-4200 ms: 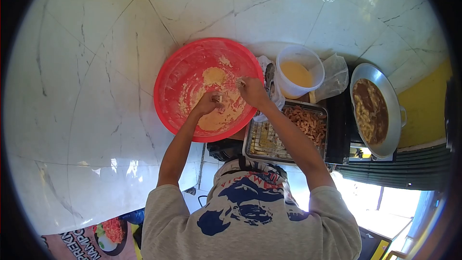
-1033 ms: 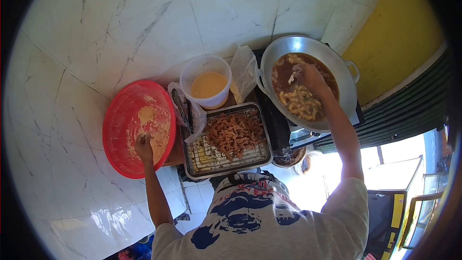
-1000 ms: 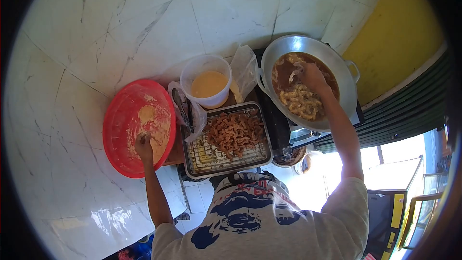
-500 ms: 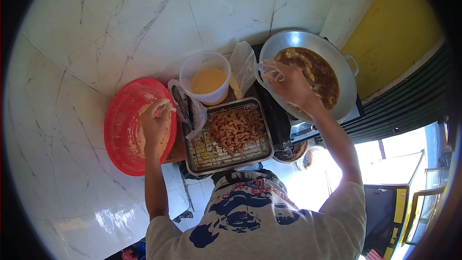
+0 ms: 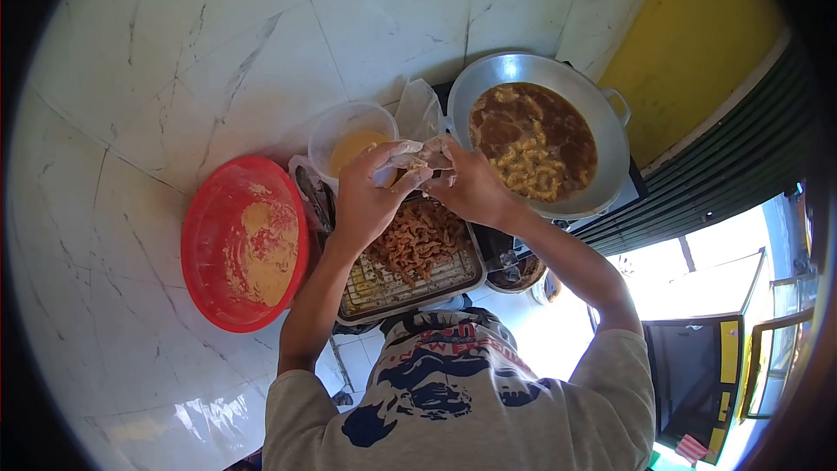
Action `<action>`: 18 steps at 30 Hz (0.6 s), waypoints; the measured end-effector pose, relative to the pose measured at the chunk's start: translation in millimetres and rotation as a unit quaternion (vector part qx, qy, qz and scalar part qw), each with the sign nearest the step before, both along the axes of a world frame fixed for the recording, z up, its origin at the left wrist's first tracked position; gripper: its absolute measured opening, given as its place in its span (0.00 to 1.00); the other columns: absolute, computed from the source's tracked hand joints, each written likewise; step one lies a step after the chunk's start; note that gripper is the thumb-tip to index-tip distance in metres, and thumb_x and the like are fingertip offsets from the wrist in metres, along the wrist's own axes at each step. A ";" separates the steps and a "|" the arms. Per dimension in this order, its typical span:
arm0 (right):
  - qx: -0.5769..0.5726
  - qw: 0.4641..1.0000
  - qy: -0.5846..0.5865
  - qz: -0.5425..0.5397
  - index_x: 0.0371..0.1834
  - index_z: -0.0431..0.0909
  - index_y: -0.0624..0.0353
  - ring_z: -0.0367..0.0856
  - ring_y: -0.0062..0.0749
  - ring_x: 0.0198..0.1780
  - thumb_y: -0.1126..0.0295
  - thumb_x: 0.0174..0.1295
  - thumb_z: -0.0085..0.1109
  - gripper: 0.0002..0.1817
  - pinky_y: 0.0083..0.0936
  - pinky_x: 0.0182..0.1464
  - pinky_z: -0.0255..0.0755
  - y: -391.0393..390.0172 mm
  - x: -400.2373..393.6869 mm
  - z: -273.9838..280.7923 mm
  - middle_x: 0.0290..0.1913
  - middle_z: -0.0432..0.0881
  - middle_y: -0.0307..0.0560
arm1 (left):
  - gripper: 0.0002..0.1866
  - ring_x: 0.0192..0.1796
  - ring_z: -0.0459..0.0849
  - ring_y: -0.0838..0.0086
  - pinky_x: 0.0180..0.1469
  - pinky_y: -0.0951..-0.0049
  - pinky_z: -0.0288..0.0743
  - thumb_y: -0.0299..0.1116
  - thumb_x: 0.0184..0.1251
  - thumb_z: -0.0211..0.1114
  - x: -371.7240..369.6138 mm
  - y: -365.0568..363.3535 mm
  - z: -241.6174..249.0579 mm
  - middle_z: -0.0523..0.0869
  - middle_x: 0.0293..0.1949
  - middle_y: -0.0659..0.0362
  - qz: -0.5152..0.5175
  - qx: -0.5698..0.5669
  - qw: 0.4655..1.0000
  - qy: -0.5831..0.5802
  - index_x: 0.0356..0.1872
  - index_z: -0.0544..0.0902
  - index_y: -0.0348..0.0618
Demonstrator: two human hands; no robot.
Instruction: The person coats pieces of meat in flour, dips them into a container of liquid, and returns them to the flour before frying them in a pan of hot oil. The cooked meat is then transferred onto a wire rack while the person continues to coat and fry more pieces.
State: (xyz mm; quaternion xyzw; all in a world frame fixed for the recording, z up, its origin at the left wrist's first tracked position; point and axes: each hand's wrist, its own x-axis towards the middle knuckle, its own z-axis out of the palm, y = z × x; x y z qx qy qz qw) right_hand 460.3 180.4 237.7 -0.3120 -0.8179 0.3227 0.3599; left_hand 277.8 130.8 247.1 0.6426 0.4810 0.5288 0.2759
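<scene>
My left hand (image 5: 366,192) and my right hand (image 5: 471,181) meet fingertip to fingertip above the tray, near the tub of batter. Both have bent fingers coated with pale flour and batter. A small pale bit seems to lie between the fingertips, too small to name. Below them, a heap of brown fried strips (image 5: 417,244) rests on a wire rack in a metal tray (image 5: 410,303). To the left is a red basin (image 5: 202,244) with pale flour (image 5: 264,253). On the right, a wok (image 5: 615,153) holds brown oil with battered pieces (image 5: 532,166) frying.
A clear plastic tub (image 5: 327,135) of yellowish batter stands behind my hands, a plastic bag (image 5: 418,109) beside it. The wok sits on a black stove close to the tiled wall (image 5: 235,52). A dark bucket (image 5: 519,275) is below the stove.
My left hand has moved right from over the red basin, and my right hand left from over the wok. They now meet above the tray. More battered pieces show in the oil.
</scene>
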 end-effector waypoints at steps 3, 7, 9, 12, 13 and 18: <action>-0.008 0.997 -0.059 -0.039 0.55 0.74 0.65 0.87 0.53 0.40 0.64 0.60 0.70 0.24 0.41 0.41 0.79 7.4 11.6 8.8 0.39 0.87 0.58 | 0.19 0.50 0.87 0.69 0.56 0.71 0.76 0.33 0.64 0.74 -0.5 -1.2 7.8 0.89 0.46 0.51 0.031 0.053 0.998 -0.003 0.52 0.83 0.34; 0.004 0.997 -0.033 -0.070 0.44 0.81 0.65 0.84 0.22 0.32 0.71 0.62 0.70 0.12 0.26 0.34 0.78 32.9 44.2 24.8 0.38 0.88 0.47 | 0.19 0.53 0.85 0.71 0.60 0.70 0.74 0.35 0.67 0.71 -45.1 -5.7 -21.8 0.88 0.48 0.52 0.117 0.016 0.993 0.007 0.55 0.82 0.35; 0.044 0.993 -0.058 -0.097 0.42 0.84 0.65 0.81 0.20 0.31 0.70 0.62 0.70 0.10 0.23 0.34 0.75 52.1 72.2 29.6 0.36 0.88 0.45 | 0.18 0.53 0.85 0.71 0.59 0.70 0.74 0.35 0.69 0.69 -82.2 -17.6 -49.3 0.88 0.49 0.52 0.155 -0.016 0.988 0.000 0.55 0.82 0.35; 0.026 0.978 -0.119 -0.169 0.36 0.84 0.66 0.82 0.38 0.30 0.63 0.58 0.72 0.15 0.33 0.36 0.75 86.9 113.0 29.0 0.28 0.83 0.52 | 0.16 0.51 0.85 0.71 0.56 0.70 0.76 0.33 0.70 0.67 -136.1 -48.6 -86.5 0.88 0.48 0.52 0.231 -0.062 0.971 0.007 0.53 0.83 0.34; 0.009 0.962 -0.195 -0.193 0.36 0.84 0.66 0.83 0.38 0.31 0.62 0.57 0.72 0.16 0.33 0.37 0.75 97.6 129.2 32.6 0.28 0.84 0.52 | 0.16 0.51 0.85 0.71 0.54 0.71 0.76 0.33 0.70 0.67 -159.0 -59.3 -111.1 0.88 0.47 0.52 0.258 -0.043 0.965 0.000 0.53 0.83 0.34; -0.067 0.944 -0.237 -0.220 0.35 0.86 0.63 0.84 0.40 0.34 0.63 0.54 0.73 0.14 0.35 0.41 0.76 169.9 215.8 -34.7 0.28 0.84 0.54 | 0.14 0.47 0.86 0.70 0.52 0.71 0.77 0.30 0.69 0.65 -222.6 -123.3 -150.7 0.88 0.44 0.53 0.362 -0.108 0.924 0.053 0.50 0.83 0.32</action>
